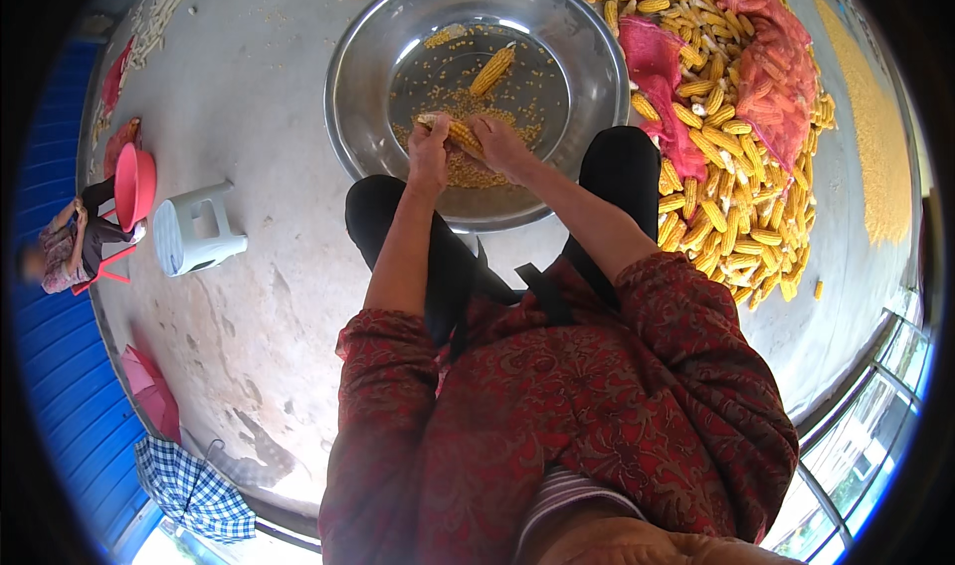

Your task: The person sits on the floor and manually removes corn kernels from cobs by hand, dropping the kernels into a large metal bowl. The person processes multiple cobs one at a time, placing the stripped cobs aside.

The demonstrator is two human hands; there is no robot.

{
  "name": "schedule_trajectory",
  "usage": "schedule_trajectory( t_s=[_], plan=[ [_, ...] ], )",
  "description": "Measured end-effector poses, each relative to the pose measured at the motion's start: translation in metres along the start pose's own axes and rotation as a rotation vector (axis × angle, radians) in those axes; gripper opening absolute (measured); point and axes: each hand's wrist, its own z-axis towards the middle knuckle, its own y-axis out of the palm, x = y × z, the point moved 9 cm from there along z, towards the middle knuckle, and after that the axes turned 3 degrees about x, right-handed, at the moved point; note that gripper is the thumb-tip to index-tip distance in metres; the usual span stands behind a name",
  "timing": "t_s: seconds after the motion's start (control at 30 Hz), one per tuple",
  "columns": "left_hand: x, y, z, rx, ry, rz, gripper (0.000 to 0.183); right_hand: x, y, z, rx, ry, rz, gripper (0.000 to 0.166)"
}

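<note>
A partly shelled ear of corn (464,136) lies between my two hands, over the near side of a wide stainless steel basin (358,117). My left hand (429,146) is closed around its left end, where bare cob shows. My right hand (498,143) grips the other end, its fingers against the kernels. Loose yellow kernels (474,173) are scattered over the basin's bottom, thickest beneath my hands. Another ear of corn (492,71), still full of kernels, rests in the basin beyond them. The basin stands in front of my knees.
A large heap of corn ears (724,184) with red mesh bags (776,80) lies at right, spread kernels (869,132) beyond it. At left are a pale plastic stool (198,229), a seated person (71,244) by a red basin (136,184), stripped cobs (160,13) and a checked umbrella (194,490).
</note>
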Motion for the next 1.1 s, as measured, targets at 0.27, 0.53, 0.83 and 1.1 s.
schedule_trajectory(
  t_s=[0.27, 0.53, 0.83, 1.1],
  plan=[
    [-0.004, 0.015, -0.008, -0.057, -0.119, -0.022, 0.012, -0.005, 0.006, 0.005, -0.129, -0.084, 0.015, 0.038],
    [0.003, 0.025, -0.012, -0.152, -0.1, -0.025, 0.019, -0.023, -0.01, 0.001, 0.1, -0.117, -0.182, 0.041],
    [0.006, 0.031, -0.014, -0.152, -0.1, 0.007, 0.02, -0.022, 0.003, -0.004, -0.133, -0.054, 0.053, 0.038],
    [0.005, 0.026, -0.011, -0.198, -0.051, 0.029, 0.019, -0.02, 0.005, -0.002, -0.08, -0.053, 0.225, 0.037]
  ],
)
